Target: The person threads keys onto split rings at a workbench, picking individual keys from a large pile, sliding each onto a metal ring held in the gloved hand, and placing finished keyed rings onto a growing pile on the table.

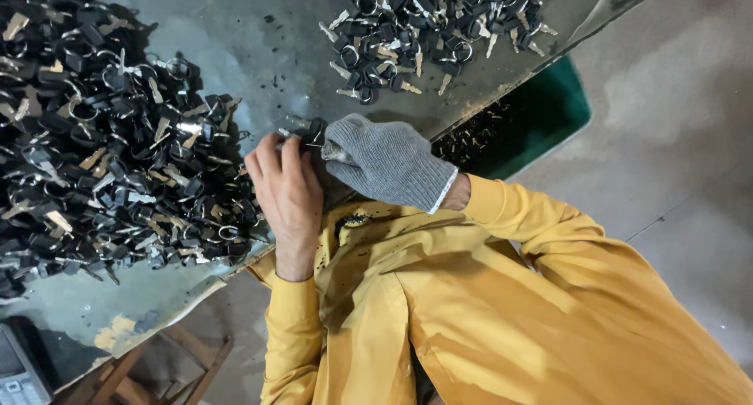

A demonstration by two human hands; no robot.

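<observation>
My bare left hand [286, 187] and my right hand [386, 160], which wears a grey knit glove, meet over the near edge of a grey table [259, 52]. Together they pinch a small black-headed key with a metal ring [311, 130]. The left fingers close on it from the left and the gloved fingers from the right. A large heap of black-headed keys on rings [102, 154] lies just left of my left hand. A smaller heap of the same keys [431, 21] lies at the far side of the table. My yellow sleeves fill the lower view.
A green bin [549, 111] holding small dark pieces sits on the floor below the table edge at the right. A device with a keypad [17, 374] lies at the bottom left corner. A wooden frame [184, 366] stands under the table. Black crumbs dot the tabletop.
</observation>
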